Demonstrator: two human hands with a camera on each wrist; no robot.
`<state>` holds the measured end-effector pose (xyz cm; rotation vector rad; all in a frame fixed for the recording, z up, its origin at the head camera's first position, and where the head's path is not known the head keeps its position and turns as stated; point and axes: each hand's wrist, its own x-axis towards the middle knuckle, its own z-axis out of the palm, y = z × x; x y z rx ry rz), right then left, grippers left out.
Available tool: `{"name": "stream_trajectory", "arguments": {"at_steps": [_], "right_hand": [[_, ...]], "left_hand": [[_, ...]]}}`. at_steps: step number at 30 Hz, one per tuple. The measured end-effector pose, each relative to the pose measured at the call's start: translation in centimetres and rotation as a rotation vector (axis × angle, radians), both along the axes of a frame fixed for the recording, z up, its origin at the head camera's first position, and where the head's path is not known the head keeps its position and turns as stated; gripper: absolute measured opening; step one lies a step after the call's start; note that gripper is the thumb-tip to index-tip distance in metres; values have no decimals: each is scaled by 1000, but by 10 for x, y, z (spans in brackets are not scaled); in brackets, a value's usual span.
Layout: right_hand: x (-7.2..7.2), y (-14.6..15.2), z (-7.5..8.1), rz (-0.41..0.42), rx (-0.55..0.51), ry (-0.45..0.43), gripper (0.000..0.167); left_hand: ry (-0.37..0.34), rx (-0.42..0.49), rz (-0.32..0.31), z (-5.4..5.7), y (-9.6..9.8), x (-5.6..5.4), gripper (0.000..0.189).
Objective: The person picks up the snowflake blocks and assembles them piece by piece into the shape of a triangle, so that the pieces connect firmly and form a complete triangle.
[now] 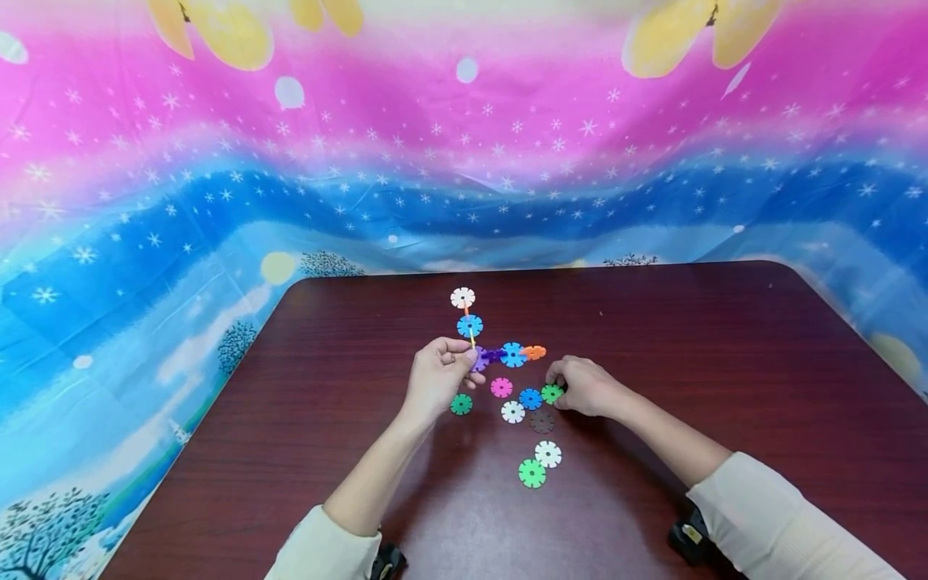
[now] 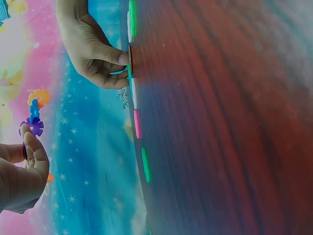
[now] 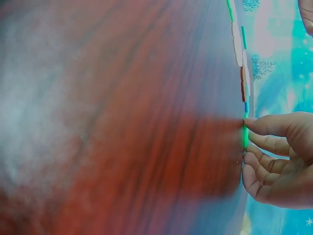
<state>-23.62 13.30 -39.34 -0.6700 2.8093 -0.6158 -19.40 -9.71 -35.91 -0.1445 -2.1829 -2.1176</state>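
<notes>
My left hand pinches a light purple notched disc in a chain of interlocking plastic snowflake discs, held above the table. From it one branch runs away through a thin yellow disc, a blue disc and an edge-on orange one to a white disc. Rightward, the other branch goes through dark purple and a blue disc to an orange disc. At the table, my right hand grips a loose green disc by its edges, thumb and fingers on opposite sides in the right wrist view.
Loose discs lie on the dark wooden table: blue, pink, white, brown, dark green, another white and light green. A patterned cloth hangs behind the table.
</notes>
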Motion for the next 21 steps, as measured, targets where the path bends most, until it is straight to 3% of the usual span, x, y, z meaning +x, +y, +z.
{"name": "stream_trajectory", "arguments": {"at_steps": [4,5,7,15,21], "right_hand": [[0,1,0,-17,-15,-23,26],[0,1,-1,-22,-24,-26,26],[0,3,-2,-20,-50,-23,28],[2,10,-3,-19,-127,58,21],[3,16,5,-47,-277,79,17]], "left_hand": [[-20,3,8,0,0,-1,17],[-54,-7,26,7,2,3,17],[-69,-12,31,7,2,3,18],[-87,-13,29,8,2,2,18],[-93,-24,33,9,2,2,17]]}}
